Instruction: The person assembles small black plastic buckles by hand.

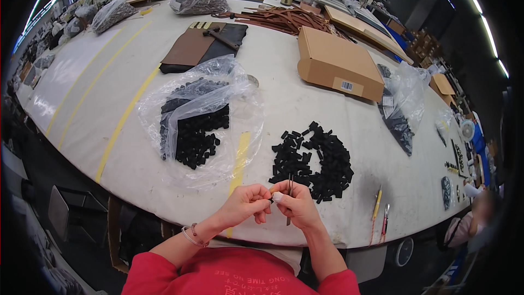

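Over the table's near edge, my left hand [246, 206] and my right hand [299, 206] meet fingertip to fingertip. Both are closed in a pinch around a small black piece [271, 200], mostly covered by the fingers. A pair of metal tweezers [290, 179] also sits in my right hand, its two thin prongs pointing away from me. The right thumb looks wrapped in something white. Just beyond my hands lies a loose pile of small black pieces [335, 165]. More black pieces [196, 145] spill out of a clear plastic bag [183, 114] to the left.
A cardboard box [341, 60] stands farther back, beside brown strips [289, 20]. Brown and black sheets [191, 49] lie at the back left. On the right are a yellow-handled tool [377, 203], a red-handled tool [385, 223] and a plastic bag [406, 95]. Another person [476, 216] sits at far right.
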Available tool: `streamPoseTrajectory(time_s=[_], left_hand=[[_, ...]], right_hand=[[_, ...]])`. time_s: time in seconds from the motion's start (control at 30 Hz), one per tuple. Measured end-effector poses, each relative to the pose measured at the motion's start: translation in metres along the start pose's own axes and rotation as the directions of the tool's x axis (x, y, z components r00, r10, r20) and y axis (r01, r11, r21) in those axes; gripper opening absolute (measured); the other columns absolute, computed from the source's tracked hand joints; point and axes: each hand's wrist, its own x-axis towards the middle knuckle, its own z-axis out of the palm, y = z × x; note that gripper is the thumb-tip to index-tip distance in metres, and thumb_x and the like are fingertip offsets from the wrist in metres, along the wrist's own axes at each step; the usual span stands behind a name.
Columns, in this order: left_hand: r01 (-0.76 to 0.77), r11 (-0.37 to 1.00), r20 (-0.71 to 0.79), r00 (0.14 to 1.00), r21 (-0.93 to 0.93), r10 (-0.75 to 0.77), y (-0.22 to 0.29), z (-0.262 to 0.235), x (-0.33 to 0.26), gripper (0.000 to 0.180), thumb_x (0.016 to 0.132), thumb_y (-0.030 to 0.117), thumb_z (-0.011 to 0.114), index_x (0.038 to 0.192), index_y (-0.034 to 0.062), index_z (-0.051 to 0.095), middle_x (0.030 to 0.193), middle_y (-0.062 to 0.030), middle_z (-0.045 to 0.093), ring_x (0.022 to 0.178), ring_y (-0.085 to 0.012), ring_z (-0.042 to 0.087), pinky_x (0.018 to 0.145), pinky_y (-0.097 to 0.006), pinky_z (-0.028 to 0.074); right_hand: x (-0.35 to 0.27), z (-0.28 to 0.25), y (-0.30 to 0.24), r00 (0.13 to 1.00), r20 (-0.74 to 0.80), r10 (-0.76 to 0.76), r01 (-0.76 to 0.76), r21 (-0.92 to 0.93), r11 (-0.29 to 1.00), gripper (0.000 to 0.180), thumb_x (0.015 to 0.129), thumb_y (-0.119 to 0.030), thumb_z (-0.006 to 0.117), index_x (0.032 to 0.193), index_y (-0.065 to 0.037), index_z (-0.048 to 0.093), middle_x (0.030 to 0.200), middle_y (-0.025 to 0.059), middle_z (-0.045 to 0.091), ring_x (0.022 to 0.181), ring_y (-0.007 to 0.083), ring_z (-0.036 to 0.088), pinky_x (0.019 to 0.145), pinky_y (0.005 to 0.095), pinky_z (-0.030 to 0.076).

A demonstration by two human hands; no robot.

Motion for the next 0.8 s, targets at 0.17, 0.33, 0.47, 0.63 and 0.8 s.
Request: streamPoseTrajectory(time_s=[0.17,0.33,0.47,0.63,0.8], left_hand=[[-0.013,0.995,-0.009,1.0,0.1,0.014,0.004,-0.003,-0.007,0.007,0.08,0.004,0.049,0.084,-0.0009,0.051,0.066,-0.0068,0.057,0.052,-0.0101,0.056,0.047,-0.02,0.046],[0.037,0.998,0.068,0.997,0.051,-0.04,0.009,-0.007,-0.008,0.003,0.078,0.001,0.053,0.078,-0.002,0.052,0.064,-0.0071,0.057,0.049,-0.0095,0.054,0.045,-0.019,0.044],[0.012,0.998,0.061,0.998,0.062,-0.015,0.005,-0.009,-0.008,0.005,0.078,0.006,0.053,0.076,0.0009,0.053,0.063,-0.003,0.055,0.047,-0.0051,0.05,0.041,-0.017,0.04],[-0.274,0.817,-0.047,0.938,0.507,0.344,-0.005,-0.004,-0.005,0.004,0.072,-0.001,0.055,0.074,-0.0002,0.052,0.057,-0.0046,0.053,0.045,-0.0084,0.051,0.041,-0.021,0.04],[-0.49,-0.018,0.36,0.615,0.872,0.701,-0.023,0.012,-0.002,0.008,0.068,-0.001,0.058,0.073,0.0005,0.052,0.057,-0.0051,0.051,0.047,-0.0077,0.049,0.044,-0.024,0.039]], right_hand=[[0.0,-0.001,0.003,0.994,0.083,0.069,-0.069,-0.002,0.998,0.012,0.071,-0.005,0.056,0.082,-0.001,0.052,0.065,-0.0014,0.047,0.045,0.0012,0.036,0.037,0.015,0.023],[0.003,-0.004,0.013,0.967,0.254,0.033,-0.056,0.083,0.995,0.013,0.065,-0.006,0.058,0.075,-0.003,0.05,0.064,-0.0027,0.044,0.045,0.0019,0.034,0.039,0.016,0.024],[0.002,-0.002,0.013,0.97,0.241,0.019,-0.026,0.027,0.999,0.012,0.063,-0.006,0.06,0.071,-0.004,0.051,0.06,-0.0035,0.044,0.047,0.0019,0.036,0.04,0.0159,0.025],[0.006,0.001,0.016,0.986,0.166,0.0,0.01,-0.057,0.998,0.01,0.064,-0.003,0.06,0.067,-0.004,0.05,0.056,-0.0043,0.045,0.048,0.0019,0.038,0.041,0.0162,0.028],[0.018,0.019,0.016,0.935,-0.124,-0.333,0.294,-0.258,0.92,0.006,0.068,-0.001,0.055,0.069,-0.003,0.049,0.061,-0.0007,0.05,0.048,0.0017,0.04,0.041,0.0162,0.03]])
